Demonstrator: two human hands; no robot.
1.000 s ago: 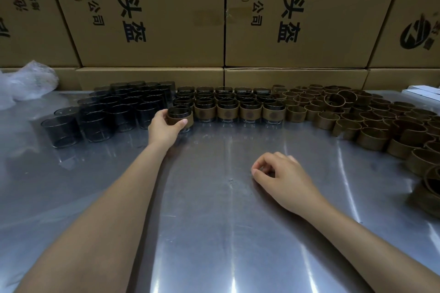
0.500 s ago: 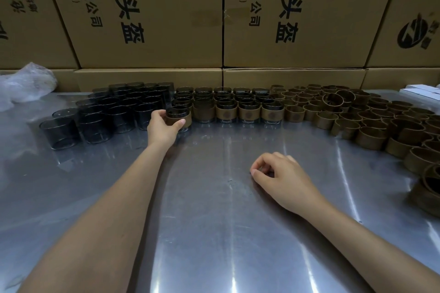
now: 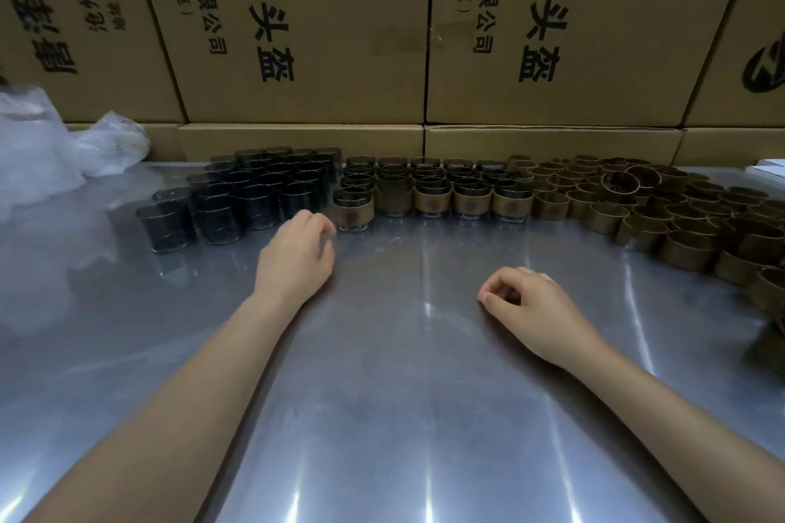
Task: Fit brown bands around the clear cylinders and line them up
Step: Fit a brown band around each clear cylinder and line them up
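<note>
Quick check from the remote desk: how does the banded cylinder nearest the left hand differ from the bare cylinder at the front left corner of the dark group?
The banded cylinder wears a brown band around its middle; the bare cylinder shows only dark, see-through wall. The banded one stands at the left end of the front row of finished pieces; the bare one stands at the outer edge of the unbanded group. Both stand upright on the metal table, untouched by either hand.

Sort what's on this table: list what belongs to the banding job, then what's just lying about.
Job:
bare cylinders
loose bands
banded cylinders
newest banded cylinder, at the row's left end
left hand, beside it, holding nothing
right hand, idle on the table

Lying about:
plastic bags
cardboard boxes
white object, far right
</note>
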